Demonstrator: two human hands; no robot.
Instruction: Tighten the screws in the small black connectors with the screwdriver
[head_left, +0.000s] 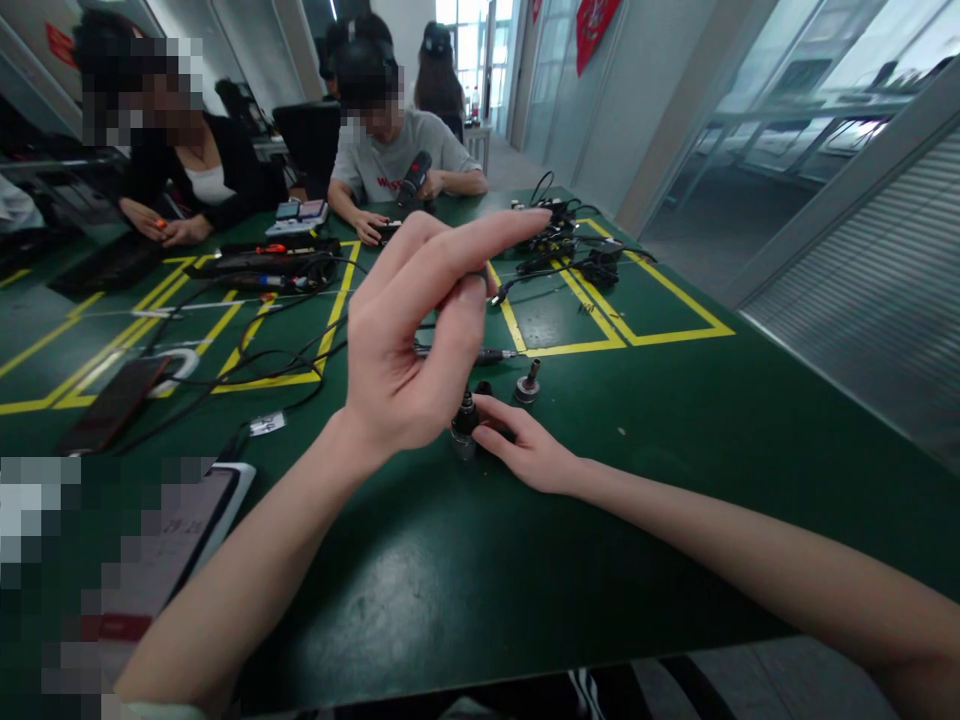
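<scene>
My left hand (420, 330) is raised above the table, close to the camera. Its index finger points to the right while the thumb presses against the other fingers; whatever lies between them is hidden. Lower down, my right hand (532, 445) rests on the table with thumb and fingertips around a small upright cylinder (465, 445), black on top and metallic below. Just behind it sits a small dark piece (484, 388), partly covered. A round metal part with a short stem (528, 384) stands beyond my right fingers. Behind my left hand lies a thin dark pen-shaped tool (499, 355).
A tablet-like device (187, 530) and a dark phone (116, 400) lie at the left among black cables. A black tray of tools (262, 265) and a cable heap (559, 240) are farther back. Two people sit across the green table (712, 430); one holds a dark power tool (415, 178).
</scene>
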